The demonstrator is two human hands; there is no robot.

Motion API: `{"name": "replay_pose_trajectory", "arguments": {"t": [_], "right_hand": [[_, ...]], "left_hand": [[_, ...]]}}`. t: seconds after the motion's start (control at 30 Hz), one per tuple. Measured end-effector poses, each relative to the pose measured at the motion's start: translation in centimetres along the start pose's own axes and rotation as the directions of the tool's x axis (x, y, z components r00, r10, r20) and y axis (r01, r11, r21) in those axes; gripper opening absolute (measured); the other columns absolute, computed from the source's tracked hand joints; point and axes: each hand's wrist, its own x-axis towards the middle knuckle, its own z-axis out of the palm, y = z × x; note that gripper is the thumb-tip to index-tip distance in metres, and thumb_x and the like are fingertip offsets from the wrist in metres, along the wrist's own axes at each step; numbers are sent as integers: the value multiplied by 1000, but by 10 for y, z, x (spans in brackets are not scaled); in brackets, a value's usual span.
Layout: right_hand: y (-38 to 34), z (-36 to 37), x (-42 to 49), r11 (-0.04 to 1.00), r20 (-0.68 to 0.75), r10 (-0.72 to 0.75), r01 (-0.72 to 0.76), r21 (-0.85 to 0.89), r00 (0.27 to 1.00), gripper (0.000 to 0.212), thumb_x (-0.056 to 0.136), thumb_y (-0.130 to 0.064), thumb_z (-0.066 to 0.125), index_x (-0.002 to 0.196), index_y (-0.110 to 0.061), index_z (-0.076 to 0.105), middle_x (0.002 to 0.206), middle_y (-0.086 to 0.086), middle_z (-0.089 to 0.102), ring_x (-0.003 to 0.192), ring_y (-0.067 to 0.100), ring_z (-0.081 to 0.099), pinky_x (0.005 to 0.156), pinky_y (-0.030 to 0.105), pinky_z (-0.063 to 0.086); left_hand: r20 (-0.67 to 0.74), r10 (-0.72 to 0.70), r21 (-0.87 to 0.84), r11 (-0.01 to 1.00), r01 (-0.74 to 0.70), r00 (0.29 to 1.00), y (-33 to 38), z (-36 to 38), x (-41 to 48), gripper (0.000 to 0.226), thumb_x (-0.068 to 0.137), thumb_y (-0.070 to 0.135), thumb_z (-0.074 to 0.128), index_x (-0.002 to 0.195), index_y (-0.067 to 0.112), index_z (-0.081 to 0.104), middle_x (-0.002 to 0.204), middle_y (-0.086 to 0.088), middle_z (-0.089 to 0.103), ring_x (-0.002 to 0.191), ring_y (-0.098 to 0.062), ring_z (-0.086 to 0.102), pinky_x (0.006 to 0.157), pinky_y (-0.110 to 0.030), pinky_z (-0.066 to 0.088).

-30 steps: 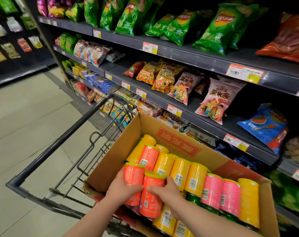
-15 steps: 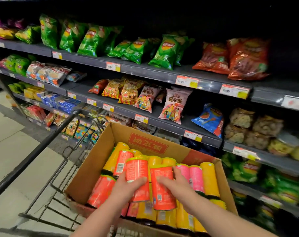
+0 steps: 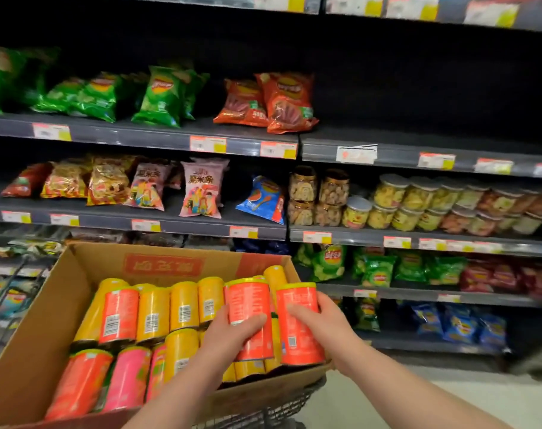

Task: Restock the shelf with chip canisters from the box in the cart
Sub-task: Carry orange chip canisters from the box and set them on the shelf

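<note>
Left hand [image 3: 232, 334] curled round the left orange canister [image 3: 248, 305], right hand [image 3: 328, 323] gripping the right orange canister [image 3: 300, 342] just beside it, both upright over the cardboard box [image 3: 40, 320], right end, shelf [image 3: 400, 153] beyond.

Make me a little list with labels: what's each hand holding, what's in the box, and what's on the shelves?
Left hand: grips left orange canister
Right hand: grips right orange canister
Box: cardboard, holding yellow canisters and pink canisters
Cart: wire basket under the box
Shelves: green chip bags, red chip bags, clear snack jars
</note>
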Motion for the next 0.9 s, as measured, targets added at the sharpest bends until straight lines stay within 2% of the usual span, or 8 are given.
{"name": "replay_pose_trajectory", "arguments": {"t": [0.1,0.2,0.27,0.37,0.5,0.63,0.77,0.9], "right_hand": [[2,-34,-9,999,-67,-2,5,36,998,39,82,-29,73,117,-23,55,104,0,68,88,17,69,70,31,56],[7,-77,-20,999,-155,-8,16,51,988,38,83,-29,72,116,-24,55,103,-2,67,88,15,67,66,27,53],[10,-111,-28,998,-207,-15,28,58,978,36,83,-28,72,115,-24,54,104,-2,66,89,14,66,64,25,52],[16,-166,-41,995,-263,-25,50,92,964,36,84,-25,71,115,-23,53,103,-2,65,88,12,65,61,22,51],[22,-236,-54,989,-342,-38,85,123,939,31,83,-24,72,108,-24,53,100,-3,65,86,12,66,62,23,52],[28,-303,-65,985,-387,-36,98,142,921,38,81,-25,74,113,-21,54,104,2,66,89,16,67,73,31,57],[33,-365,-73,985,-441,-53,119,123,896,46,79,-26,75,118,-21,52,109,3,65,94,18,67,83,39,56],[34,-418,-82,978,-481,-73,157,137,873,43,80,-28,75,114,-25,50,103,-2,65,89,17,67,76,36,58]], "left_hand": [[71,8,30,1000,-10,997,4,34,-1,57,71,34,82,119,22,53,105,0,67,93,-19,67,76,-33,53],[127,31,89,995,-43,991,10,78,-1,66,48,50,79,106,27,56,101,2,68,91,-16,66,81,-35,54],[171,46,116,991,-66,984,15,113,-3,62,43,48,76,99,27,57,97,2,69,87,-14,67,76,-32,54],[242,31,129,990,-64,970,19,173,-7,83,39,52,78,112,18,58,102,-3,70,90,-19,68,77,-36,56],[315,16,129,990,-59,949,21,247,-16,66,59,37,82,115,18,53,102,-2,67,87,-18,67,65,-28,51],[390,28,124,989,-83,920,21,317,-20,58,60,39,82,110,25,56,102,-1,71,87,-17,71,68,-30,53],[423,59,109,987,-115,904,25,383,-28,27,80,19,74,99,24,55,97,-3,69,84,-19,69,64,-29,52],[497,69,98,986,-135,865,33,437,-38,43,76,26,79,111,21,55,103,-5,70,88,-22,70,69,-31,54]]}}
